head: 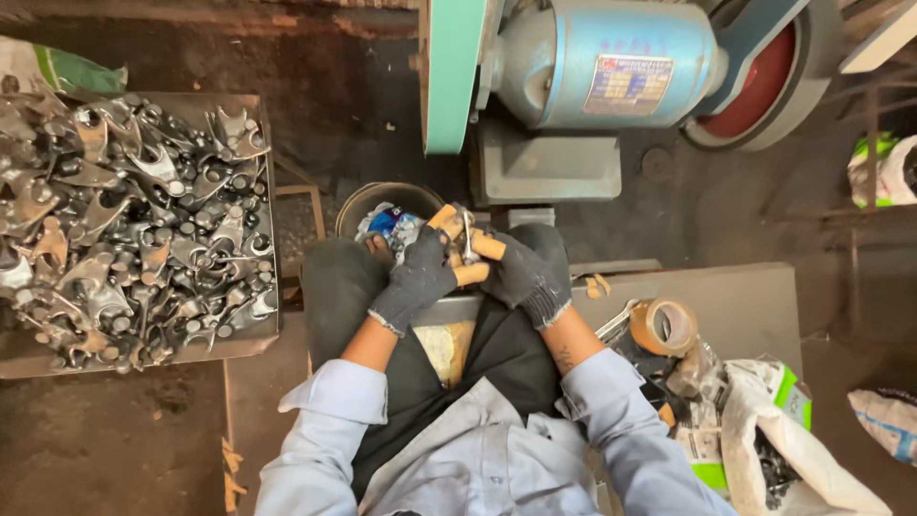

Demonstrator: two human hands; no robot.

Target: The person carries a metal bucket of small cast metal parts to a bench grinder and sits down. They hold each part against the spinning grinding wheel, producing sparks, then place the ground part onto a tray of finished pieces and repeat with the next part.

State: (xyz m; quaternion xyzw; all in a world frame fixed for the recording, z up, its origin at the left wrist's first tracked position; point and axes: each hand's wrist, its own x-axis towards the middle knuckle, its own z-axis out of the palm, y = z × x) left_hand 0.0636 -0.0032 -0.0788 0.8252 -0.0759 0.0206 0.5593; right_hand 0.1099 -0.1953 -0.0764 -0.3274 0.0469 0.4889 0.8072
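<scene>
At the far left of the frame a shallow rusty metal tray (270,215) sits piled with grey forged metal parts (134,229), forked and looped pieces lying in every direction. Just right of it, near the middle, stands a dark round bucket (355,205) with crumpled blue and white wrapping inside.

At the frame's centre the person sits with knees up, in dark trousers, a dark apron and a pale blue long-sleeved shirt with the cuffs pushed back. The left hand (415,279), in a dark speckled knit glove with tan tape around the fingertips, is curled closed and grips the lower part of a small slim silver metal piece (467,237). That piece stands nearly upright in the picture, its long axis running top to bottom with the free end pointing toward the upper edge of the frame, at the grinder. The right hand (521,275), gloved the same way, is also curled closed and pinches the piece from the other side; the two hands touch over the lap.

Above them, at upper centre, a green sanding belt (451,76) runs on a blue-grey bench grinder motor (611,62), with a red wheel (764,91) at upper right. In the lower right lie a brown tape roll (665,327) and white sacks (793,449).
</scene>
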